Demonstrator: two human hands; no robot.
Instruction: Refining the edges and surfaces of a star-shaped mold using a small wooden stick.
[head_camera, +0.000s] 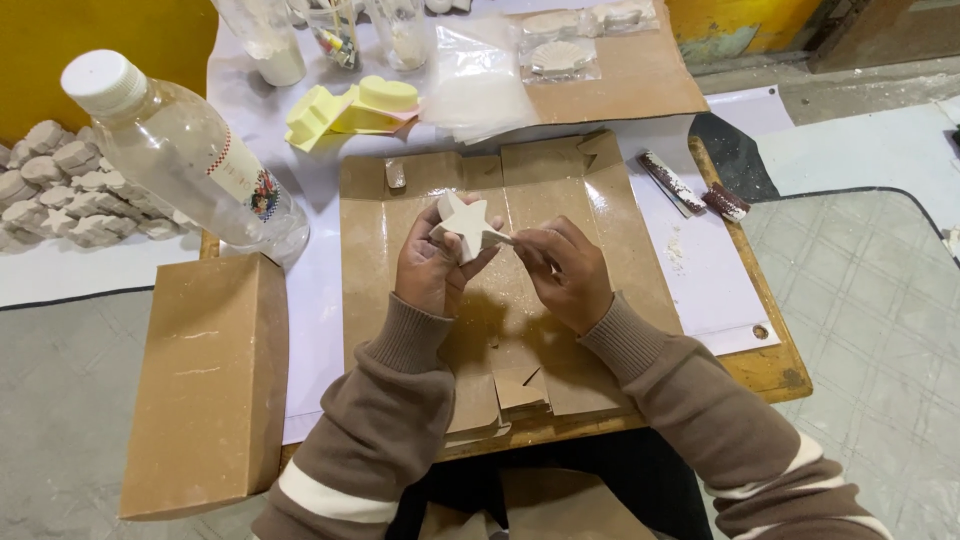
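At the far left of the frame a heap of small white castings (60, 190) lies on the floor, and a clear plastic bottle (180, 150) with a white cap leans at the upper left beside a closed brown cardboard box (205, 385). Yellow moulds (350, 108) sit above, on the white sheet covering the tabletop (770, 370).

In the centre, over a flattened sheet of cardboard (600, 240), the left hand (430, 270) holds a white star (468, 226) raised off the surface, its fingers closed around the star's lower left points with the thumb across its face. The star's flat face looks up toward the camera, one point aimed up the frame.

The right hand (568, 272) lies just right of it, fingers pinched shut on something thin and pale whose tip touches the star's right-hand point; what that thin thing is cannot be told. So the star sits to the left of the right hand's fingers, with the contact at its right edge.

Further right, two dusty stick-like tools (690, 190) lie on the sheet.
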